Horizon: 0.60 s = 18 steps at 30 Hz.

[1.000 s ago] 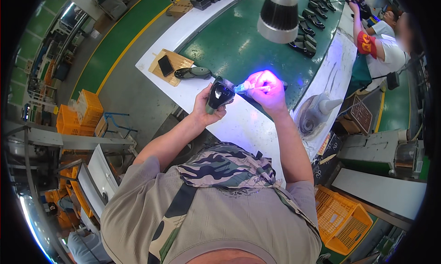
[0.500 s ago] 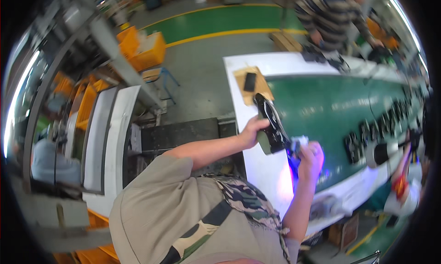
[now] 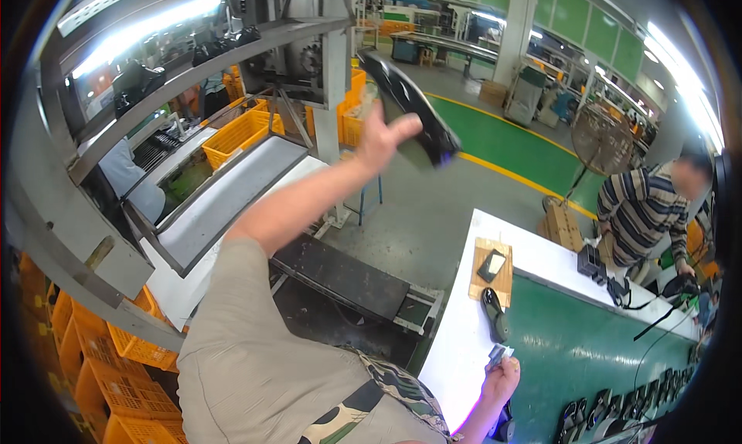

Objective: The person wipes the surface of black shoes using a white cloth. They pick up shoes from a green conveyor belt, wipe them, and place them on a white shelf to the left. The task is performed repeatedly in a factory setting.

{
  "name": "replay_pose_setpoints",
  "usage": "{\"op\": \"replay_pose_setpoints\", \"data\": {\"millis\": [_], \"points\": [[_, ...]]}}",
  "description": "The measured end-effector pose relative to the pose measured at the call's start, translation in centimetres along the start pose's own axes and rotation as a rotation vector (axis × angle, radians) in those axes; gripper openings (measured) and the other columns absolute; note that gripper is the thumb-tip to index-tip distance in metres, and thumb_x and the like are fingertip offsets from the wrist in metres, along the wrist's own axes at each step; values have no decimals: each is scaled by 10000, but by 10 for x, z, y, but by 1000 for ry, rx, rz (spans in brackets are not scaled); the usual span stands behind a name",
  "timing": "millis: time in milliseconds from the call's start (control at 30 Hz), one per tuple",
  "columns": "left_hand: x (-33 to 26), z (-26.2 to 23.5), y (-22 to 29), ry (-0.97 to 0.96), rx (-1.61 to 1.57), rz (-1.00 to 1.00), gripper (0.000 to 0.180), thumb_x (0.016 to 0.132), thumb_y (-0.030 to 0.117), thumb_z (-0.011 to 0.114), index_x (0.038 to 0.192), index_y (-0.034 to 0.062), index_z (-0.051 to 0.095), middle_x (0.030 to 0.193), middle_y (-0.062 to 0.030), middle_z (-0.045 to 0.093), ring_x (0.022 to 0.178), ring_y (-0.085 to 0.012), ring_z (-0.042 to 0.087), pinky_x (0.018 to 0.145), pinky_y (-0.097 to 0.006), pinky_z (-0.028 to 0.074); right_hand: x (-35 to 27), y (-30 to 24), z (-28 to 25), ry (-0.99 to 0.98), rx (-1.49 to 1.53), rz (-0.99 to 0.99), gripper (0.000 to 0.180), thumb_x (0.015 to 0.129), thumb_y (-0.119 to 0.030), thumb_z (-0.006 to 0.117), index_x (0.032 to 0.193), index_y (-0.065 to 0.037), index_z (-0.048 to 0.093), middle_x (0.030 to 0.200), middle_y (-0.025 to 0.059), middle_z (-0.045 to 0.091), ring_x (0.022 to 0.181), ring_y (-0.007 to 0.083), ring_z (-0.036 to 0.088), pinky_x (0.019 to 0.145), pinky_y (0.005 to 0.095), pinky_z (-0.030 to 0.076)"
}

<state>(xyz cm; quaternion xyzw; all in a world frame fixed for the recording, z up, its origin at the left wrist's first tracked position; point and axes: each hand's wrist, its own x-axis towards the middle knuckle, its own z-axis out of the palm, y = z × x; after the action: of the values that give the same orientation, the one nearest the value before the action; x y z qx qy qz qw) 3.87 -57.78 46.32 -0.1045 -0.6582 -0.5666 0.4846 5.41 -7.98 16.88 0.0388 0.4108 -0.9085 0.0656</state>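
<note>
My left hand (image 3: 379, 141) is raised, arm stretched out, its fingers and thumb wrapped round a glossy black shoe (image 3: 413, 100). The shoe is slightly blurred and tilted, high above the floor. Low at the right, my right hand (image 3: 501, 382) pinches a small pale crumpled cloth (image 3: 501, 354) over the table. Just beyond the cloth, another black shoe (image 3: 493, 313) lies at the border of the green surface (image 3: 572, 340). Beside my right wrist a dark shoe (image 3: 504, 425) is partly hidden by the arm.
A phone (image 3: 491, 265) lies on a brown board (image 3: 479, 285) on the white table edge (image 3: 456, 328). Several black shoes (image 3: 599, 405) line the green surface. At left stand a metal frame (image 3: 224, 54), a sloping grey panel (image 3: 232, 193) and yellow crates (image 3: 239, 139). A person (image 3: 645, 212) stands across the table.
My left hand has lifted the shoe away from the table, up and to the left. The view has swung left and upward. My right hand still holds the cloth.
</note>
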Motion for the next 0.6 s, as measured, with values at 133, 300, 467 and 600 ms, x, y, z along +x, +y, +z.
{"op": "replay_pose_setpoints", "data": {"millis": [133, 300, 467, 600], "points": [[120, -79, 44, 134, 323, 337, 530, 759, 224, 796, 1159, -6, 536, 1020, -99, 678, 929, -194, 641, 877, -325, 497, 13, 17, 12, -9, -4, 40, 93, 872, -18, 597, 897, -69, 523, 818, 98, 659, 651, 184, 627, 521, 317, 511], [227, -147, 123, 232, 842, 524, 695, 654, 217, 833, 1233, -9, 522, 1071, -154, 662, 993, -261, 633, 888, -362, 489, 18, 26, 39, 29, -23, 82, 147, 844, 14, 613, 913, -55, 503, 832, 106, 630, 662, 192, 614, 540, 321, 513], [272, -198, 136, 313, 1349, 319, 689, 592, 307, 837, 1177, 28, 601, 1045, -213, 676, 1008, -349, 639, 879, -417, 491, 24, 34, 39, 35, -27, 90, 165, 824, 28, 622, 899, -65, 509, 832, 101, 621, 669, 213, 622, 526, 350, 521], [312, -261, 60, 264, 1763, 107, 804, 638, 594, 741, 1203, 35, 616, 1108, -204, 666, 1027, -367, 639, 876, -445, 504, 21, 40, 21, 16, -44, 6, 120, 815, -1, 626, 835, -73, 531, 835, 108, 645, 702, 227, 642, 519, 358, 513]]}}
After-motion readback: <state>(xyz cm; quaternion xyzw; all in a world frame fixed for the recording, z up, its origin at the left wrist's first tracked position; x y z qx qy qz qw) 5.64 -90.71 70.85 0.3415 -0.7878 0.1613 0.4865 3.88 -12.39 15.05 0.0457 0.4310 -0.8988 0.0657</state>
